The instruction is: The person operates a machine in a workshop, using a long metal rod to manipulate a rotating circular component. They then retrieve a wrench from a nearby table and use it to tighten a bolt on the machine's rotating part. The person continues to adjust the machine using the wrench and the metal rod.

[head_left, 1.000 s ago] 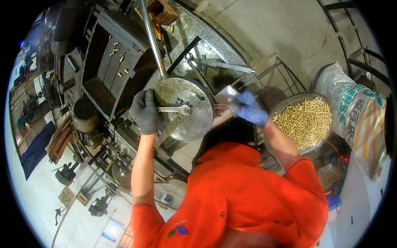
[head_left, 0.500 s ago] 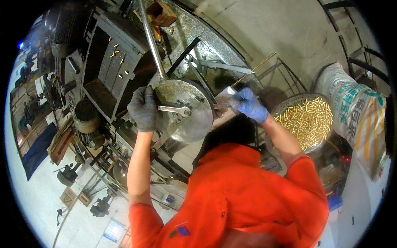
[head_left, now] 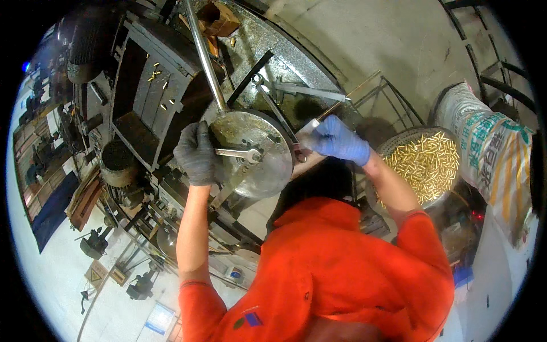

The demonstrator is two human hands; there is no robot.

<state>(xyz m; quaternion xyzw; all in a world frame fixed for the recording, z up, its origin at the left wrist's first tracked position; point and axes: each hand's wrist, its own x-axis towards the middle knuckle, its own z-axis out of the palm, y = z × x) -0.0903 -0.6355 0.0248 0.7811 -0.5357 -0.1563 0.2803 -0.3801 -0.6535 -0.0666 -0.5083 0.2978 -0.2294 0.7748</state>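
My left hand (head_left: 196,154), in a dark grey glove, is closed round the left end of a wrench (head_left: 232,152). The wrench's open jaw sits at a small fitting near the middle of a round metal disc (head_left: 250,179). To the right of the disc, my right hand (head_left: 337,140), in a blue glove, is closed by a light metal block (head_left: 309,126). Its curled fingers hide whatever they hold. Across the disc's upper right edge lies a long dark bar (head_left: 275,108) with a ring-shaped end.
A steel rod (head_left: 205,57) rises from the disc's far edge. A caliper-like tool (head_left: 310,90) lies on the oily machine table (head_left: 250,34). At right stands a round basket (head_left: 393,142) of small brass pieces, beside a white woven sack (head_left: 484,137). An open cardboard box (head_left: 221,20) sits at the back.
My right hand has shifted slightly left and turned, its fingers now covering the thin dark piece seen before by the disc's edge. My left hand stays on the wrench, almost unmoved.
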